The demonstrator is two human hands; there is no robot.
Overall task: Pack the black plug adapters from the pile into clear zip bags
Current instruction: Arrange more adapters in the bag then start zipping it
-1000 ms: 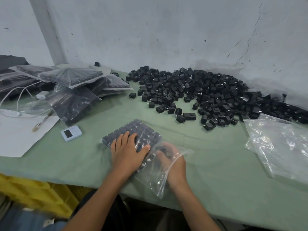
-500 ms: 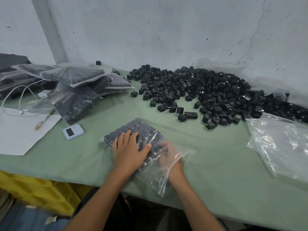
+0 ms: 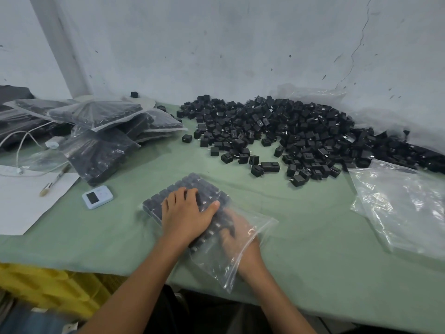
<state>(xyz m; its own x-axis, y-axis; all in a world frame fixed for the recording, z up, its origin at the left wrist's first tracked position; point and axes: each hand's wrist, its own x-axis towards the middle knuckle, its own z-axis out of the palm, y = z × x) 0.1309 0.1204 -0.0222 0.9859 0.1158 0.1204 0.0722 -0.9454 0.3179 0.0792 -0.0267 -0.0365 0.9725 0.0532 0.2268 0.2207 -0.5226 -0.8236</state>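
On the bench [image 3: 301,225], front centre: zip bag [image 3: 216,268] of black adapters [image 3: 192,184]; your left hand [image 3: 185,214] presses flat-fingered on top; your right hand [image 3: 243,242] lies inside its mouth, grip indiscernible.

A loose pile of black plug adapters [image 3: 289,131] sprawls over the far right counter. Near centre a clear zip bag [image 3: 231,259] lies flat, its mouth open, with packed adapters [image 3: 192,185] in tidy rows inside.

One head-worn view looks forward and down, close over the green table [image 3: 313,237], edges apparently lens-warped.
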